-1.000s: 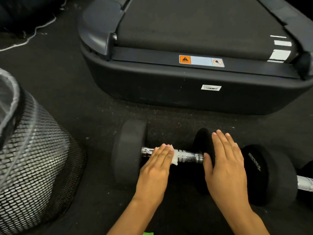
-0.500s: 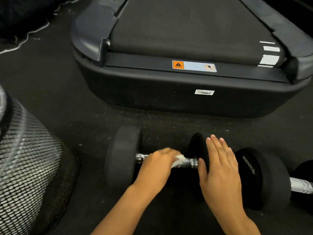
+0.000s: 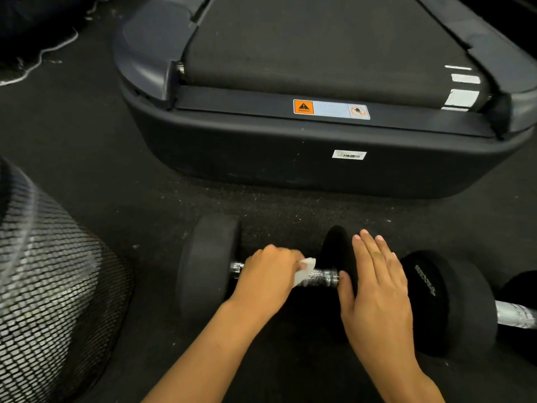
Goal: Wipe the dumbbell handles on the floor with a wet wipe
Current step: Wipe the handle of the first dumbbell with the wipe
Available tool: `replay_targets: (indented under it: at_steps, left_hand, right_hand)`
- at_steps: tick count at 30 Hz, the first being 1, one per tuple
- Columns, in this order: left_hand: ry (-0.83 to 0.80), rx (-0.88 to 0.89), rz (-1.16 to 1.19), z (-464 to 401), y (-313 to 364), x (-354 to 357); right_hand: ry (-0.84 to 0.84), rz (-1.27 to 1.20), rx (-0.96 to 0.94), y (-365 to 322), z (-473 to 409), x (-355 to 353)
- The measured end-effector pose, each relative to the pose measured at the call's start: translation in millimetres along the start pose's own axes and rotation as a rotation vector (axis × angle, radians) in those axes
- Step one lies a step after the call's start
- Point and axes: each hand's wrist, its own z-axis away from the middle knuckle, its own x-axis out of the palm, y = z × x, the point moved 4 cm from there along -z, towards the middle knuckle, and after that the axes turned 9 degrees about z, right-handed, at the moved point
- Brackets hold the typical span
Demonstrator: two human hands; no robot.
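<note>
Head view: your left hand (image 3: 268,279) curls around the wet wipe (image 3: 303,271) on the dumbbell handle (image 3: 322,277), which runs crosswise between both hands; your flat right hand (image 3: 377,289) steadies the right weight head (image 3: 334,251).

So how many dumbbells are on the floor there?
2. One black rubber-ended dumbbell lies under the hands, being wiped; a second black dumbbell lies to its right, partly cut off by the picture's edge. Others may lie out of view.
</note>
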Motion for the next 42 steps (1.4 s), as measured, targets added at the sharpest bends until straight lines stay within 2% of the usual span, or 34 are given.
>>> replay_targets:
  at_steps: [6, 9, 11, 16, 18, 21, 24, 28, 33, 36, 42]
  left_hand:
    - [0.104, 0.152, 0.146, 24, 3, 6]
    - [0.055, 0.044, 0.191, 10, 4, 4]
    - [0.083, 0.019, 0.184, 11, 5, 3]
    - [0.089, 0.169, 0.151, 27, 6, 10]
    - [0.008, 0.093, 0.156, 14, 10, 7]
    - [-0.084, -0.126, 0.148, -8, 8, 2]
    - [-0.005, -0.204, 0.065, -17, 2, -5]
    - [0.193, -0.084, -0.077, -12, 14, -18]
    - [0.076, 0.096, -0.068, 15, 13, 12]
    - [0.116, 0.205, -0.079, 33, 6, 17]
    - [0.074, 0.240, -0.096, 41, 2, 25]
  right_hand:
    - [0.019, -0.022, -0.002, 0, -1, 1]
    - [0.010, -0.006, 0.000, -1, -1, 0]
    - [0.005, 0.006, 0.000, 0, -2, 0]
    - [0.018, 0.010, -0.004, 0, -2, 3]
    - [0.016, 0.012, 0.000, 0, -1, 4]
    - [0.036, 0.017, 0.003, 0, -2, 3]
    - [0.033, 0.016, 0.004, -1, -4, 3]
    - [0.033, 0.014, -0.002, 0, -3, 3]
    - [0.005, 0.014, 0.004, 1, 0, 3]
    - [0.009, 0.017, 0.001, 0, 1, 2]
    - [0.015, 0.005, 0.004, 0, 1, 2]
